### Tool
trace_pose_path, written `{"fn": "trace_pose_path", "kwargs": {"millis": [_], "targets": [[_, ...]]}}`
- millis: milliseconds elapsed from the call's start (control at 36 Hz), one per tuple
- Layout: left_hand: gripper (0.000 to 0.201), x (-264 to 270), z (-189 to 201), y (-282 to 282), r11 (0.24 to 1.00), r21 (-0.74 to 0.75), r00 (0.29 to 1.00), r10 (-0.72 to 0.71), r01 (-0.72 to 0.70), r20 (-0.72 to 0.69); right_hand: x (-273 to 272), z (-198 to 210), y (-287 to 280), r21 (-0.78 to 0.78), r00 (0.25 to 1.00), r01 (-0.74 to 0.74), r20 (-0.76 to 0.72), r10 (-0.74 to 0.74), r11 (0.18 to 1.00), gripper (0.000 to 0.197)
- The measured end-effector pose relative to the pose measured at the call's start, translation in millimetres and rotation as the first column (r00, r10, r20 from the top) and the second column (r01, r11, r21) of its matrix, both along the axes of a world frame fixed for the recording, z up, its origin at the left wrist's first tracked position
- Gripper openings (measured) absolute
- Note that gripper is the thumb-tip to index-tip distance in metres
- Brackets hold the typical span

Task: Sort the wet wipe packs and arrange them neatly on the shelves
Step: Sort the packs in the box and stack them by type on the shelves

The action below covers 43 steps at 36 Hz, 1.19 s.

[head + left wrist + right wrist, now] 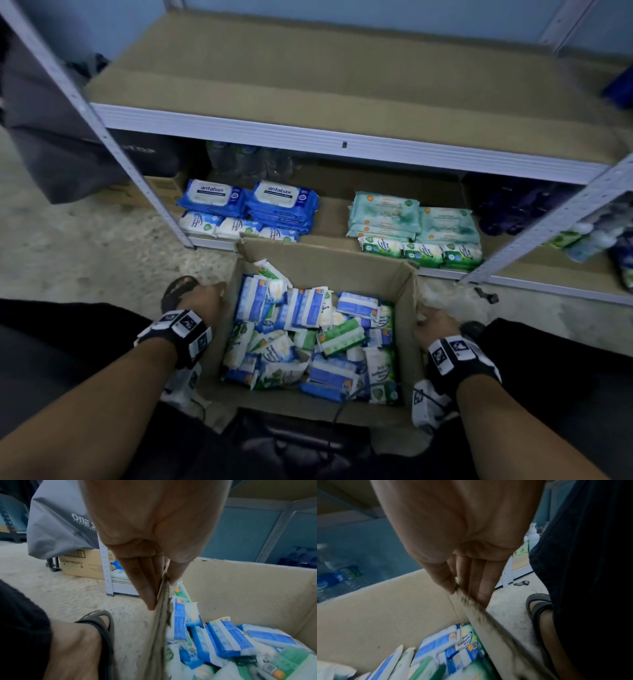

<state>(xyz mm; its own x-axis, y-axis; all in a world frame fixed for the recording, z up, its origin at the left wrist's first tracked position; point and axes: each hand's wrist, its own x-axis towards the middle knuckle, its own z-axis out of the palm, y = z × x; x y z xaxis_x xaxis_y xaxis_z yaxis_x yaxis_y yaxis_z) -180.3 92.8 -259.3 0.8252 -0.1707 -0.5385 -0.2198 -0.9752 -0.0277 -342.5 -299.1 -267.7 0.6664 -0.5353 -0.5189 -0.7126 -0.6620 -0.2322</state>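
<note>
A: What are the hands doing?

B: Both are gripping the cardboard box. The left hand is pinching the left wall's top edge, fingers outside and thumb inside; the right hand is pinching the right wall the same way. Neither is holding a pack.

A: And the wipes?

B: The loose wet wipe packs are lying jumbled inside the box, blue-and-white ones mixed with green ones. Sorted stacks are already sitting on the bottom shelf: large blue packs at the left with small blue-white ones in front, pale green packs at the right with small green ones in front.

A: How will they handle?

B: I'm judging them light, soft and squashy, with slick film wrappers. Taking each by its long edges, or palming a few flat, looks safer than pinching a corner. The box walls are bending under the fingers, so I'd expect it to sag if lifted.

A: The surroundings?

B: The person is crouching on a rough, pale floor, sandalled feet either side of the box. The upper shelf is lined with brown board. The lighting is dim and bluish.
</note>
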Motion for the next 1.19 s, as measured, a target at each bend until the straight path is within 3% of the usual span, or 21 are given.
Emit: {"fn": "trace_pose_path", "kwargs": {"millis": [167, 278, 417, 611, 778, 889, 972, 1083, 1139, 1194], "targets": [[0.053, 22, -56, 27, 0.999, -0.014, 0.999, -0.043, 0.043, -0.014, -3, -4, 4, -0.033, 0.997, -0.048, -0.056, 0.046, 0.998, 0.064], [0.063, 11, -39, 20, 0.997, -0.05, 0.994, -0.07, 0.066, -0.083, -8, 0, 7, -0.045, 0.987, -0.124, -0.107, 0.118, 0.991, 0.078], [0.059, 3, -31, 20, 0.988, -0.095, 0.989, -0.126, 0.119, -0.073, -13, 1, 4, -0.097, 0.98, -0.174, -0.119, 0.162, 0.98, 0.072], [0.051, 6, -25, 17, 0.982, -0.164, 0.986, -0.114, 0.093, -0.121, -16, 9, 0, -0.052, 0.988, -0.129, -0.089, 0.124, 0.99, 0.066], [0.052, 4, -23, 9, 0.984, -0.13, 0.984, -0.134, 0.119, -0.115, -21, 15, 3, -0.034, 0.985, -0.115, -0.135, 0.11, 0.993, 0.071], [0.048, 11, -19, 4, 0.992, -0.093, 0.989, -0.095, 0.084, -0.115, -17, 19, 9, -0.091, 0.988, -0.107, -0.122, 0.096, 0.99, 0.076], [0.041, 16, -7, -10, 0.997, -0.079, 0.999, -0.019, 0.017, -0.031, -4, 23, 9, -0.139, 0.995, -0.052, -0.089, 0.04, 0.989, 0.079], [0.051, 18, 0, -34, 0.977, -0.193, 0.987, -0.065, 0.094, 0.148, 14, 34, 12, -0.172, 0.995, 0.032, 0.102, -0.014, 0.985, 0.058], [0.06, 14, 2, -48, 0.951, -0.289, 0.984, -0.067, 0.114, 0.167, 23, 40, 21, -0.167, 0.995, 0.032, 0.1, -0.016, 0.985, 0.037], [0.068, 8, 3, -64, 0.932, -0.335, 0.984, -0.091, 0.139, 0.155, 29, 40, 31, -0.175, 0.993, -0.005, 0.119, 0.026, 0.985, 0.03]]}}
